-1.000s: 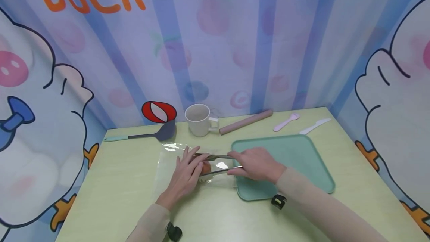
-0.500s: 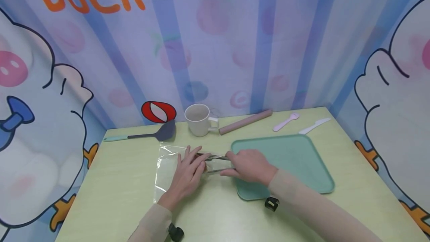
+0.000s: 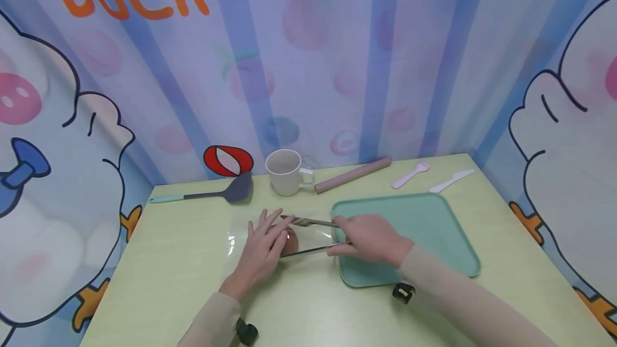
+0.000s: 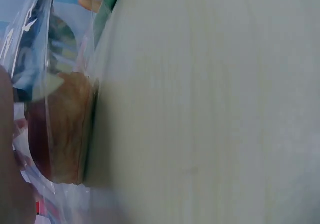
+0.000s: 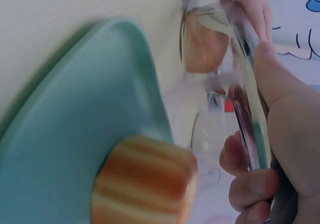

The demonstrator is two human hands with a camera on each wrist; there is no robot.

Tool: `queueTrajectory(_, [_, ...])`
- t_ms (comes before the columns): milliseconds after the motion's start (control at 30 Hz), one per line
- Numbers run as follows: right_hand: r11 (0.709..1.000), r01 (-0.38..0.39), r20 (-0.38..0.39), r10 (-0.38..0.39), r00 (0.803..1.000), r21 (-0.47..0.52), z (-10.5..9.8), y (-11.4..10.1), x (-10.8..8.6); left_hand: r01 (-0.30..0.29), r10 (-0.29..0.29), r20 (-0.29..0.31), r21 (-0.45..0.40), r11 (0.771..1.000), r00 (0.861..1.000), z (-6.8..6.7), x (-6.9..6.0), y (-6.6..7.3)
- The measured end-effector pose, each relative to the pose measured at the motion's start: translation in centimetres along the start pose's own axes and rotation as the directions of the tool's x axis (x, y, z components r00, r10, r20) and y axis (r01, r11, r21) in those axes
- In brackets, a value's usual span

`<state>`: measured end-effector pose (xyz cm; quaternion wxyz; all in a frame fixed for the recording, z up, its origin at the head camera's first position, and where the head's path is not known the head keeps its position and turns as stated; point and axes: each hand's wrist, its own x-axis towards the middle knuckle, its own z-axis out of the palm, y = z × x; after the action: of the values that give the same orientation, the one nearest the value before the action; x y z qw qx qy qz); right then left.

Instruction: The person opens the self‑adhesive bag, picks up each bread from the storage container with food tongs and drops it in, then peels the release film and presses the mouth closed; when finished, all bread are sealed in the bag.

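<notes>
My right hand (image 3: 368, 237) grips metal tongs (image 3: 315, 223), whose arms stand apart and reach left into a clear plastic bag (image 3: 231, 240). Inside the bag is a brown piece of bread (image 4: 67, 129), near the far ends of the tongs. My left hand (image 3: 260, 248) lies over the bag and bread with fingers extended and spread, hiding part of the bread and the tong tips. Below my right hand in the right wrist view, another bread piece with brown and pale bands (image 5: 145, 179) sits on the green tray (image 5: 75, 119); in the head view the hand mostly covers it.
A white mug (image 3: 284, 173) and a pinkish rolling pin (image 3: 353, 175) stand and lie along the back. To their left is a spatula (image 3: 236, 189). A pink spoon (image 3: 409, 175) and a white knife (image 3: 452, 181) lie behind the tray.
The tongs and right hand shifted left, then back right, and the arms spread wider again. My left hand moved slightly left, and more of the bread in the bag shows.
</notes>
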<state>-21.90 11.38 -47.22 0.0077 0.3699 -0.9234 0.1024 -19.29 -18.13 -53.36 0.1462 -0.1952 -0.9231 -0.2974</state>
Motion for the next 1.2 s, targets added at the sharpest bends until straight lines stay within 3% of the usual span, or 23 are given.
queueTrajectory(267, [1.000, -0.006, -0.015, 0.006, 1.000, 0.010, -1.1, 1.8, -1.8, 0.007, -0.006, 0.038, -0.052, 0.999, 0.999, -0.3, 0.1, -0.5])
queueTrajectory(633, [0.999, -0.037, -0.036, 0.038, 0.999, 0.030, -2.0, 3.5, -4.1, 0.014, -0.010, 0.046, -0.097, 0.995, 0.999, -0.1, -0.1, -1.0])
queueTrajectory(900, [0.995, -0.084, -0.049, 0.087, 0.995, 0.058, -2.6, 5.2, -6.5, 0.074, -0.064, 0.075, -0.132, 0.989, 0.995, 0.0, 0.1, -1.1])
queueTrajectory(1200, [0.982, -0.177, -0.069, 0.181, 0.981, 0.069, -3.7, 7.0, -9.4, 0.097, -0.083, 0.090, -0.162, 0.982, 0.992, -0.1, 0.5, -0.9])
